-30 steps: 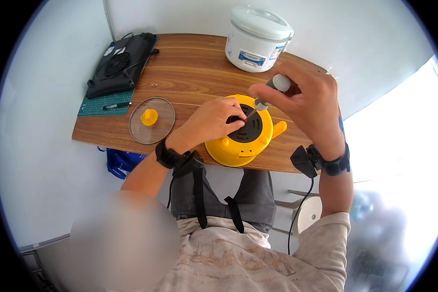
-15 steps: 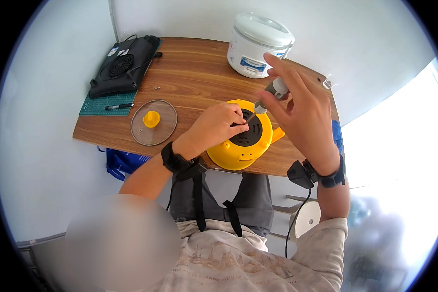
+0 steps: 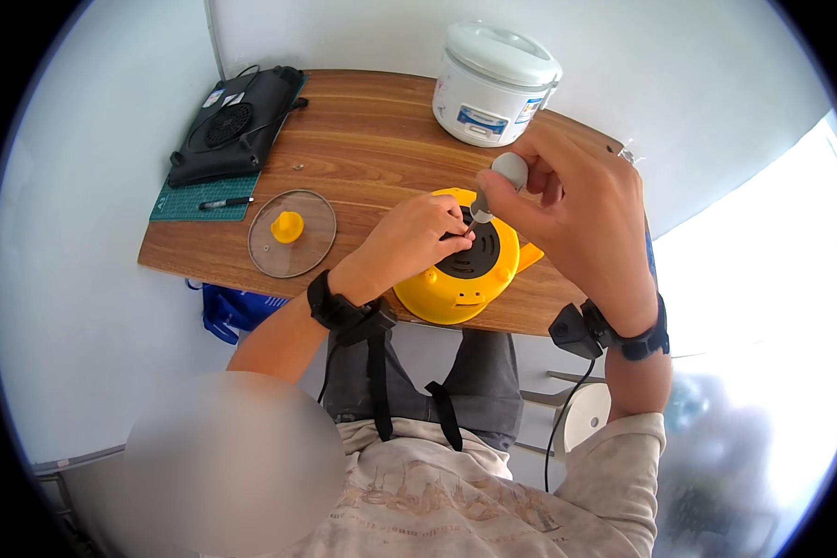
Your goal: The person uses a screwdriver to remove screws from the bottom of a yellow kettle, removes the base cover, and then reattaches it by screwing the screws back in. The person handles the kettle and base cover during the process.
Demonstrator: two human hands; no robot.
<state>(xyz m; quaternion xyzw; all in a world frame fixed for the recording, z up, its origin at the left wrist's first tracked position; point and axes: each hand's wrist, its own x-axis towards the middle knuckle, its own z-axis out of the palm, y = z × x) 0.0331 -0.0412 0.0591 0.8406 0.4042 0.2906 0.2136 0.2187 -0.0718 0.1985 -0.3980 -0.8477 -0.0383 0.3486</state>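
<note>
At the table's near edge: your yellow pot (image 3: 440,299), bottom up, its rim at the wood's border, a dark slotted plate (image 3: 477,257) on top.
Right-hand edge of the table: near your right hand (image 3: 581,206), whose wrist reaches over it.
Right hand: thumb and fingers closed on the grey handle of a screwdriver (image 3: 509,171), tilted, tip down at the plate.
Left hand (image 3: 407,232): over the pot's left side, thumb and fingertips narrow beside the screwdriver tip; whether they grip anything, you cannot tell.
Open room: wood grain between the pot and the far items.
Left of your left hand: a glass lid (image 3: 314,246) with a yellow knob (image 3: 287,227), lying flat.
Far left corner: a black hotplate (image 3: 242,121), vent up, partly on a green mat (image 3: 179,206); a pen (image 3: 225,203) beside it.
Beyond your right hand: a white rice cooker (image 3: 484,93), upright.
Surface: brown wooden table (image 3: 363,126).
Room: pale walls (image 3: 344,37); a blue bag (image 3: 228,312) below; a white stool (image 3: 586,416) by your right arm.
</note>
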